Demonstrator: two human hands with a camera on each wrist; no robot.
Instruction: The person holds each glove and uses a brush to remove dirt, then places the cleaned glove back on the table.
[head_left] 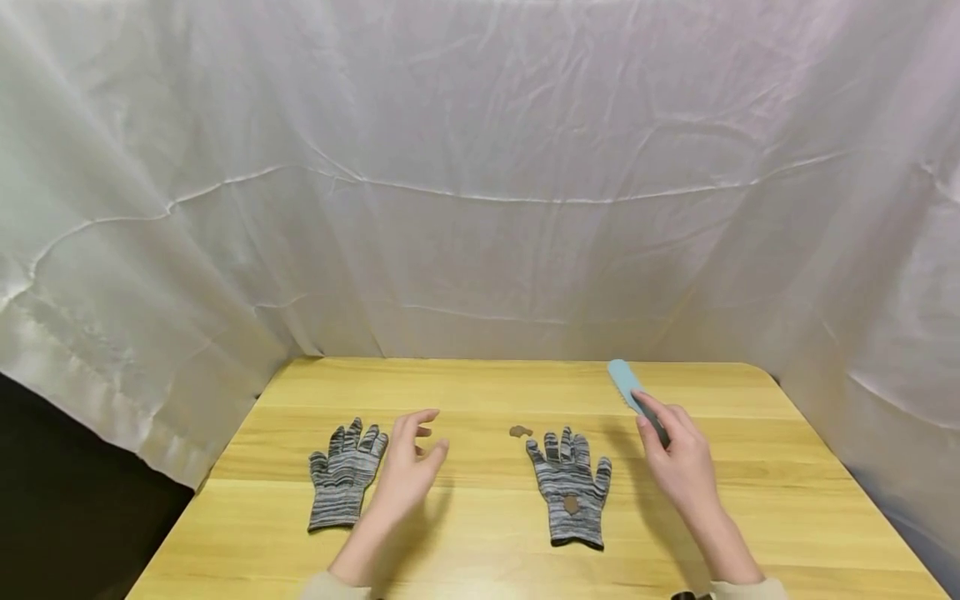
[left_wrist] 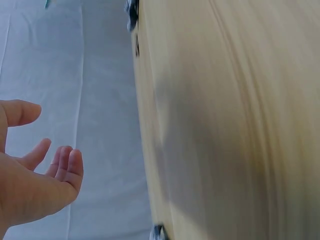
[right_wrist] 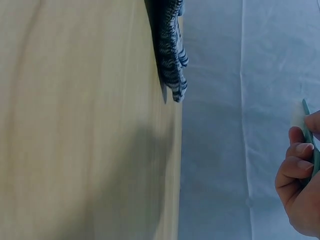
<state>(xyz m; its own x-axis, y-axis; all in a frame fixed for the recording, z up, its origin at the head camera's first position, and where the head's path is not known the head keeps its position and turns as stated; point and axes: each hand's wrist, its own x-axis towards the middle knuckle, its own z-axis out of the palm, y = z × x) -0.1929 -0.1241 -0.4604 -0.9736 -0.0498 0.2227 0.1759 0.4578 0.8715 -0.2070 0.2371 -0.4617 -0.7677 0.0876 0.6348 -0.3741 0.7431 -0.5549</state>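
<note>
My right hand point(head_left: 681, 454) grips the dark handle of a brush with a light blue head point(head_left: 624, 379), held above the table. In the right wrist view, the fingers point(right_wrist: 295, 170) curl round the handle, and pale bristles show faintly. Left of that hand lies a grey-and-black striped knit glove point(head_left: 573, 483), with a brown patch point(head_left: 571, 505) near its cuff. My left hand point(head_left: 408, 467) hovers with loosely bent fingers and holds nothing. Beside it, to the left, is a second striped glove point(head_left: 345, 479), lying flat with its fingers pointing away from me.
A small brown irregular patch point(head_left: 520, 431) lies on the wooden table point(head_left: 465, 550), just beyond the right-hand glove's fingertips. Pale cloth curtains point(head_left: 480, 250) hang behind the table and at both sides. A dark area point(head_left: 67, 500) shows at the lower left.
</note>
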